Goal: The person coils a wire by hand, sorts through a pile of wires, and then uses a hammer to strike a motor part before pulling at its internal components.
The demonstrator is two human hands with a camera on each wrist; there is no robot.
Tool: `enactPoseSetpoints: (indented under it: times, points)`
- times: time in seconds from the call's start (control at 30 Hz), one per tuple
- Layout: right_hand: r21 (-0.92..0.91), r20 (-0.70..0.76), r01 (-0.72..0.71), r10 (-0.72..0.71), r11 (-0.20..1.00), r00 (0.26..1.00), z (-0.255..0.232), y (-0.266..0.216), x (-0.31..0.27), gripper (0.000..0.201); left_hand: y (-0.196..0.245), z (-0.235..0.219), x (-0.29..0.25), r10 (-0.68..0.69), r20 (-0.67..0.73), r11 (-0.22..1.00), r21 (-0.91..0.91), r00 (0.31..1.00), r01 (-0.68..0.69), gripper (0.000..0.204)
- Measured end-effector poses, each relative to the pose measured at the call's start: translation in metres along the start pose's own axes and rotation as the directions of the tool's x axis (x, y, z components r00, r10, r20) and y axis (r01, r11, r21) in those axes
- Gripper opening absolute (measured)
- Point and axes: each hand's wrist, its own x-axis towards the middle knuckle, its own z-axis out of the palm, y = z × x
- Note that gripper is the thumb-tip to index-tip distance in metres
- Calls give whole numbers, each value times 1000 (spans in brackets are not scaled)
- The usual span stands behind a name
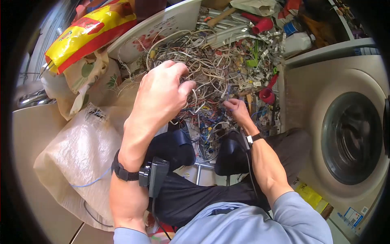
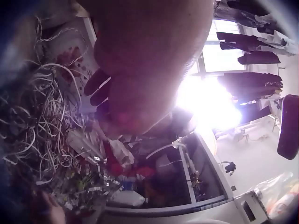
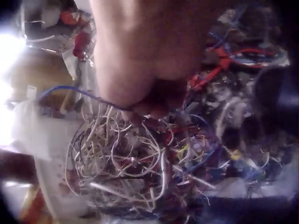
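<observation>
In the head view my right hand (image 1: 239, 110) is low over a big tangle of wires (image 1: 203, 61), thumb and fingertips together. The right wrist view shows a thin blue wire (image 3: 70, 87) running into the fingertips of that hand (image 3: 140, 88), which pinch it. White cables (image 3: 135, 158) lie tangled just beneath. My left hand (image 1: 162, 87) is raised higher, over the left side of the pile, back upward and thumb apart. Its fingers (image 2: 96, 86) look loosely bent in the left wrist view, with nothing seen in them.
A white bin wall (image 1: 158, 26) stands behind the wires. Red plastic pieces (image 1: 266, 95) and metal scraps lie at the right of the pile, beside a washing machine (image 1: 351, 138). At left are a woven sack (image 1: 77, 150) and a yellow-red bag (image 1: 91, 30).
</observation>
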Motion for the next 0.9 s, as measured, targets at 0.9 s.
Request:
enactPoseSetpoints:
  times: [0.9]
  points:
    - [-702, 350, 442, -270, 559, 897, 48, -23, -24, 18, 2, 13, -9, 95, 150, 995, 16, 984, -98, 25]
